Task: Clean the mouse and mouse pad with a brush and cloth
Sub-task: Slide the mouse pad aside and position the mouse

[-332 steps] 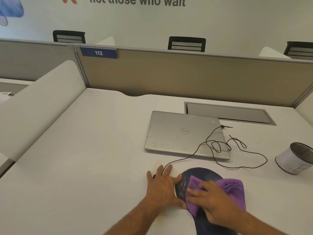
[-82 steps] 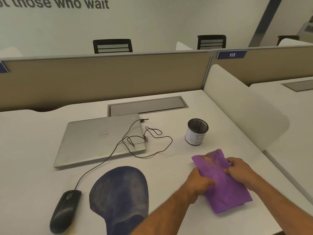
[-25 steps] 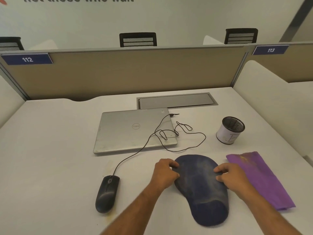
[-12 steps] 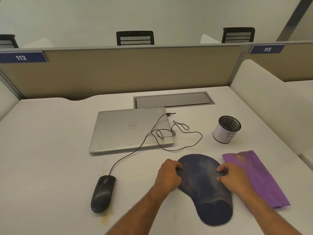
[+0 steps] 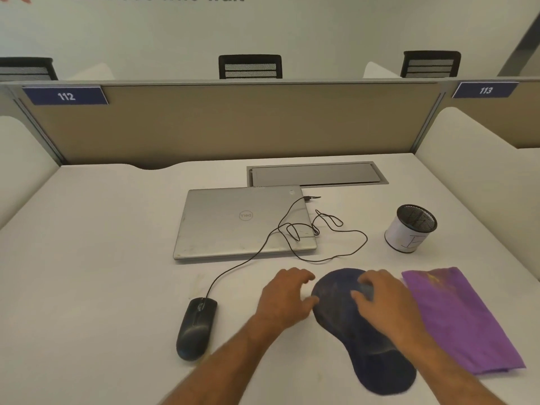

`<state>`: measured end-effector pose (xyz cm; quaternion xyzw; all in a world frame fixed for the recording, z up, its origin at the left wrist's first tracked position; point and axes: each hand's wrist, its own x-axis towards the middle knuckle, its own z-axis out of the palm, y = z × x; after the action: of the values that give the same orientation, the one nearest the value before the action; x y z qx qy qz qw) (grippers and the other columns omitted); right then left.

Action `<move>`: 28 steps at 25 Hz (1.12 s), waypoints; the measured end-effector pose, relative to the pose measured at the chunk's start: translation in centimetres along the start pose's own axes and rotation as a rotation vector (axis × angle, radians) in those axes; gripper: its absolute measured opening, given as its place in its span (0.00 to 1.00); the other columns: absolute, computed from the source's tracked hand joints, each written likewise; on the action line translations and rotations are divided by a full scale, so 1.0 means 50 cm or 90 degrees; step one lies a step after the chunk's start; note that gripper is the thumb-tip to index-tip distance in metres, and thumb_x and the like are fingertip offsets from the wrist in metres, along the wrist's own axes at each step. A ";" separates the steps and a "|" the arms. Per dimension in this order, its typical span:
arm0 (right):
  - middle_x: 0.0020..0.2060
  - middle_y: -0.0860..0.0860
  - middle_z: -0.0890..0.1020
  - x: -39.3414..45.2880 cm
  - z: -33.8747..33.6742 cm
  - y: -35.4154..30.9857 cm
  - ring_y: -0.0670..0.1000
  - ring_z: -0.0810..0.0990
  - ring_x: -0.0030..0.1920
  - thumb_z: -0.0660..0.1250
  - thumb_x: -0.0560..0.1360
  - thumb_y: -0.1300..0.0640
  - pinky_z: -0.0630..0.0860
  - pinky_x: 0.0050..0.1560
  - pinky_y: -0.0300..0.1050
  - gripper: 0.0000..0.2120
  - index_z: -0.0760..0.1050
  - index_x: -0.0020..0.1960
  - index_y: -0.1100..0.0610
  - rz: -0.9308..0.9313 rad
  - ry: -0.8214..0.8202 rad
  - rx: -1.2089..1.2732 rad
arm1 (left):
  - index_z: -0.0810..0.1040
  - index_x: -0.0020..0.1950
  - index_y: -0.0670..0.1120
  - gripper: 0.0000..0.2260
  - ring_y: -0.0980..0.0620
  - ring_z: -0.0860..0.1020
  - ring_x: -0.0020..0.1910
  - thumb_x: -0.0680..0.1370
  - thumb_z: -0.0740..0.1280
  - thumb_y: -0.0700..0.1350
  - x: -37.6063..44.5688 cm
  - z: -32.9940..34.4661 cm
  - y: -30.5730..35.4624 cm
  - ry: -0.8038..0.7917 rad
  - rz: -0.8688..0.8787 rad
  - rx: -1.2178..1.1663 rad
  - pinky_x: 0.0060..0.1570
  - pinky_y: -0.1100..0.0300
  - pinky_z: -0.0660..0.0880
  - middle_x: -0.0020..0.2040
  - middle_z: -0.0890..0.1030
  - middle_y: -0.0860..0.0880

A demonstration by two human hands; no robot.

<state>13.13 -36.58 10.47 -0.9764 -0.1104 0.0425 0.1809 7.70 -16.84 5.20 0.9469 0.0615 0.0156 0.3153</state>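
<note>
The dark blue mouse pad (image 5: 347,311) lies flat on the white tabletop (image 5: 102,258) near its front edge, its wide rounded end pointing toward the laptop (image 5: 242,223) and its thicker wrist rest toward the person. The right hand (image 5: 382,299) sits on the pad's wide end, toward its right side; its fingers (image 5: 363,283) are bent with the tips down on the pad's surface, and whether they pinch the pad or only press on it cannot be told. The left hand (image 5: 285,296) is just beside the pad's left edge, fingers loosely curled over the bare tabletop and gripping nothing, with the thumb reaching to the pad's rim.

The black mouse (image 5: 195,328) lies left of the left hand, well apart from the pad, and its cable (image 5: 263,247) runs up across the laptop's right corner in loose loops. The folded purple cloth (image 5: 455,320) lies flat just to the right of the pad, close by the right wrist, with a yellowish smear near its far end. A mesh pen cup (image 5: 409,229) stands upright beyond the cloth, toward the right edge of the tabletop.
</note>
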 end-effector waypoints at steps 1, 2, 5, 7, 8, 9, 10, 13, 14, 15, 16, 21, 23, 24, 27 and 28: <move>0.55 0.46 0.78 -0.004 0.016 -0.032 0.49 0.78 0.52 0.69 0.73 0.48 0.76 0.52 0.42 0.15 0.74 0.58 0.49 -0.020 0.004 0.057 | 0.76 0.67 0.54 0.20 0.54 0.75 0.59 0.77 0.71 0.56 0.001 -0.024 -0.020 0.037 0.010 -0.012 0.62 0.59 0.72 0.61 0.79 0.56; 0.55 0.46 0.78 -0.006 0.037 -0.065 0.48 0.78 0.53 0.69 0.72 0.47 0.76 0.53 0.42 0.16 0.74 0.58 0.49 -0.042 0.004 0.103 | 0.78 0.65 0.53 0.18 0.53 0.76 0.56 0.76 0.73 0.55 0.003 -0.050 -0.046 0.079 0.011 -0.025 0.59 0.59 0.72 0.57 0.80 0.56; 0.55 0.45 0.78 -0.019 0.103 -0.185 0.48 0.78 0.53 0.70 0.70 0.46 0.76 0.54 0.45 0.18 0.74 0.58 0.50 -0.119 0.025 0.224 | 0.81 0.58 0.51 0.15 0.50 0.79 0.50 0.74 0.76 0.52 0.006 -0.125 -0.153 0.192 -0.032 -0.039 0.54 0.54 0.75 0.49 0.82 0.55; 0.56 0.47 0.77 -0.034 0.148 -0.265 0.50 0.77 0.55 0.70 0.70 0.46 0.74 0.55 0.44 0.20 0.73 0.59 0.52 -0.161 0.019 0.263 | 0.82 0.58 0.50 0.14 0.50 0.79 0.51 0.74 0.76 0.51 -0.003 -0.173 -0.227 0.245 -0.094 -0.061 0.56 0.52 0.76 0.49 0.83 0.54; 0.57 0.48 0.76 -0.046 0.170 -0.305 0.50 0.76 0.57 0.69 0.70 0.45 0.72 0.57 0.43 0.21 0.72 0.60 0.52 -0.184 0.009 0.275 | 0.81 0.58 0.50 0.14 0.50 0.79 0.53 0.74 0.76 0.51 -0.014 -0.194 -0.264 0.263 -0.134 -0.073 0.57 0.52 0.76 0.51 0.83 0.54; 0.59 0.49 0.75 -0.060 0.189 -0.339 0.50 0.75 0.59 0.67 0.70 0.44 0.71 0.59 0.43 0.22 0.71 0.61 0.52 -0.207 -0.006 0.280 | 0.81 0.60 0.50 0.15 0.50 0.79 0.55 0.75 0.75 0.53 -0.027 -0.208 -0.300 0.278 -0.174 -0.077 0.59 0.51 0.75 0.53 0.83 0.53; 0.62 0.48 0.72 -0.078 0.209 -0.371 0.50 0.72 0.62 0.66 0.71 0.43 0.70 0.62 0.43 0.24 0.69 0.63 0.52 -0.227 -0.029 0.277 | 0.80 0.62 0.51 0.16 0.50 0.78 0.58 0.76 0.73 0.54 -0.044 -0.219 -0.336 0.287 -0.217 -0.071 0.61 0.51 0.75 0.57 0.83 0.53; 0.73 0.50 0.60 -0.131 0.262 -0.431 0.54 0.59 0.73 0.61 0.72 0.38 0.62 0.72 0.49 0.30 0.61 0.70 0.48 -0.258 -0.114 0.188 | 0.73 0.73 0.51 0.24 0.47 0.70 0.72 0.80 0.64 0.61 -0.109 -0.211 -0.420 0.233 -0.305 0.064 0.72 0.47 0.64 0.71 0.75 0.49; 0.75 0.51 0.56 -0.144 0.277 -0.442 0.57 0.53 0.75 0.59 0.72 0.37 0.57 0.74 0.54 0.31 0.58 0.71 0.47 -0.266 -0.139 0.137 | 0.68 0.76 0.52 0.26 0.47 0.62 0.77 0.81 0.60 0.62 -0.128 -0.201 -0.434 0.199 -0.309 0.127 0.75 0.46 0.57 0.77 0.68 0.49; 0.76 0.52 0.52 -0.155 0.290 -0.452 0.61 0.48 0.75 0.58 0.72 0.35 0.53 0.74 0.58 0.33 0.55 0.72 0.46 -0.272 -0.163 0.086 | 0.63 0.79 0.52 0.27 0.47 0.55 0.80 0.82 0.56 0.62 -0.144 -0.191 -0.444 0.178 -0.305 0.167 0.77 0.45 0.49 0.80 0.61 0.50; 0.77 0.53 0.48 -0.163 0.301 -0.458 0.64 0.44 0.75 0.56 0.72 0.34 0.48 0.74 0.62 0.35 0.52 0.73 0.45 -0.273 -0.182 0.044 | 0.59 0.81 0.53 0.27 0.48 0.50 0.81 0.83 0.54 0.62 -0.153 -0.184 -0.448 0.169 -0.298 0.190 0.77 0.45 0.45 0.82 0.56 0.51; 0.77 0.57 0.44 -0.169 0.332 -0.464 0.65 0.40 0.75 0.57 0.72 0.39 0.40 0.75 0.60 0.36 0.50 0.75 0.49 -0.267 -0.173 0.007 | 0.58 0.81 0.54 0.27 0.49 0.48 0.81 0.83 0.51 0.62 -0.155 -0.186 -0.441 0.176 -0.282 0.209 0.78 0.45 0.42 0.82 0.54 0.52; 0.77 0.56 0.46 -0.166 0.337 -0.463 0.63 0.42 0.76 0.58 0.72 0.46 0.40 0.75 0.55 0.34 0.52 0.75 0.50 -0.266 -0.162 0.056 | 0.58 0.81 0.54 0.28 0.49 0.48 0.81 0.83 0.51 0.63 -0.155 -0.186 -0.443 0.175 -0.289 0.209 0.78 0.45 0.42 0.82 0.54 0.52; 0.77 0.55 0.47 -0.165 0.339 -0.462 0.62 0.44 0.76 0.58 0.72 0.49 0.41 0.75 0.53 0.33 0.54 0.75 0.51 -0.273 -0.154 0.081 | 0.59 0.81 0.54 0.28 0.49 0.49 0.81 0.83 0.51 0.63 -0.156 -0.185 -0.444 0.173 -0.291 0.212 0.78 0.45 0.42 0.82 0.55 0.52; 0.76 0.55 0.57 -0.153 0.338 -0.442 0.60 0.54 0.75 0.59 0.69 0.55 0.50 0.76 0.53 0.31 0.62 0.73 0.52 -0.299 -0.108 0.150 | 0.62 0.80 0.53 0.32 0.48 0.51 0.80 0.79 0.47 0.66 -0.155 -0.184 -0.442 0.187 -0.284 0.214 0.77 0.44 0.44 0.81 0.58 0.51; 0.75 0.55 0.60 -0.147 0.336 -0.432 0.58 0.58 0.74 0.59 0.68 0.56 0.55 0.75 0.53 0.31 0.65 0.72 0.52 -0.298 -0.095 0.166 | 0.63 0.79 0.53 0.32 0.48 0.52 0.80 0.79 0.47 0.66 -0.155 -0.183 -0.444 0.191 -0.285 0.212 0.77 0.44 0.44 0.81 0.59 0.51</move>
<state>-0.41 -12.83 2.99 -0.8868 -0.3399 0.0850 0.3014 -3.00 5.25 -0.71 0.9356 0.3158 0.0751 0.1391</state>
